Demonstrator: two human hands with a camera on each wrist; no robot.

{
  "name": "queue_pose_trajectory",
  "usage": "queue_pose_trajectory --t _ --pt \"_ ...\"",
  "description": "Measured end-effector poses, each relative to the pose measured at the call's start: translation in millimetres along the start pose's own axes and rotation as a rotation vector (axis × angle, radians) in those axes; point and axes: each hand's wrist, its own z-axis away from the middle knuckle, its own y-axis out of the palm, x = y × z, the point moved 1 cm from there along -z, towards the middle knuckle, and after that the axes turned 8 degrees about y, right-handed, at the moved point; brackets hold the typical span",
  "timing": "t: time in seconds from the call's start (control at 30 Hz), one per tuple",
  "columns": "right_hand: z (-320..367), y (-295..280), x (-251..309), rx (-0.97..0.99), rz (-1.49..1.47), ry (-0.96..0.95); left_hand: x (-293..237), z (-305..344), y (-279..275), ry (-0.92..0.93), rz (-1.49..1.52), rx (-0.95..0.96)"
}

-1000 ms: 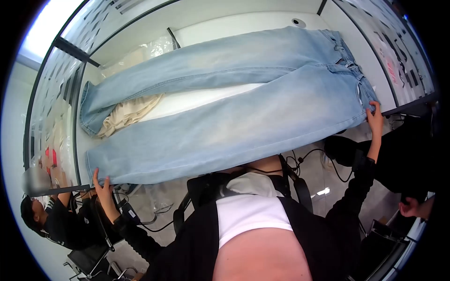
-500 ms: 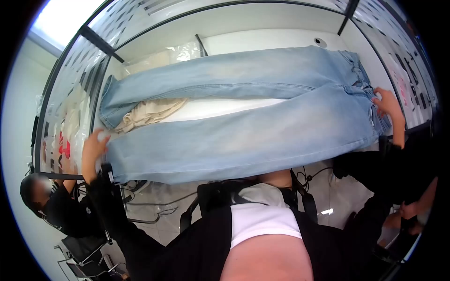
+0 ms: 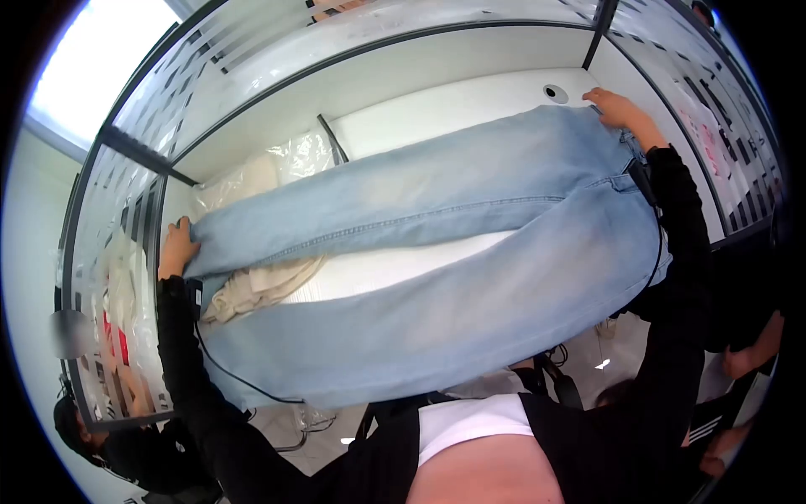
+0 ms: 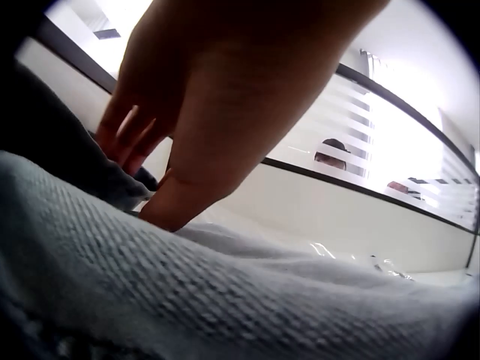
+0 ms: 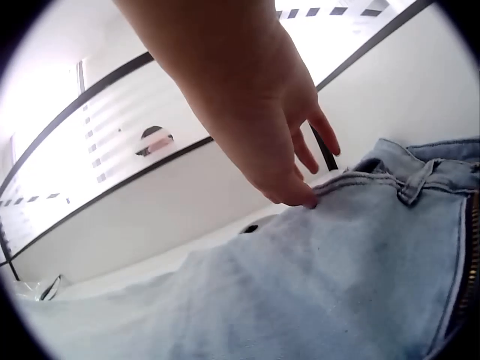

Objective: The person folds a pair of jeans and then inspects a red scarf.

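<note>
Light blue jeans (image 3: 453, 197) lie spread on a white tabletop, legs to the left and waist to the right. My left hand (image 3: 178, 245) grips the hem end of the far leg, its thumb on the near side of the denim in the left wrist view. At the waist's far corner, my right hand (image 3: 623, 116) pinches the edge by the pocket, thumb tip on the cloth in the right wrist view. Its other fingers reach past that edge. The zip (image 5: 466, 262) shows at the right of that view.
Beige cloth (image 3: 264, 286) lies between the legs at the left. Clear plastic packaging (image 3: 294, 160) sits behind the far leg. Low partitions surround the white table (image 3: 395, 273), which has a round cable hole (image 3: 555, 93). Other people are at both sides. The near leg overhangs the front edge.
Both hands left the near corners of the jeans and moved away from me to the far leg's hem and the far waist corner. The jeans sit closer to me, the near leg sagging lower.
</note>
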Motion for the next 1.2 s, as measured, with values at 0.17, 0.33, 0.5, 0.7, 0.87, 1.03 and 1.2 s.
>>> queue_pose_trajectory --t 0.17,0.33,0.5,0.7,0.87,1.03,1.2 --pt "-24 9 11 0.189 -0.084 0.017 -16 -19 -22 0.553 0.032 -0.306" --pt "-26 0 5 0.268 0.013 0.059 -19 -40 -12 0.445 0.136 0.136" --pt "-17 -22 -20 0.205 0.172 0.028 -38 -32 -40 0.255 0.250 0.392" --pt "34 -54 -75 -0.303 -0.007 0.016 -7 -14 -63 0.259 0.173 0.352" --pt "61 -72 -101 -0.488 0.117 0.117 46 8 -99 0.250 -0.070 -0.326" --pt "84 -61 -100 -0.509 0.154 0.240 57 48 -132 0.013 0.044 -0.726" --pt "82 -69 -112 -0.514 0.170 -0.004 51 64 -133 0.095 -0.099 -0.434"
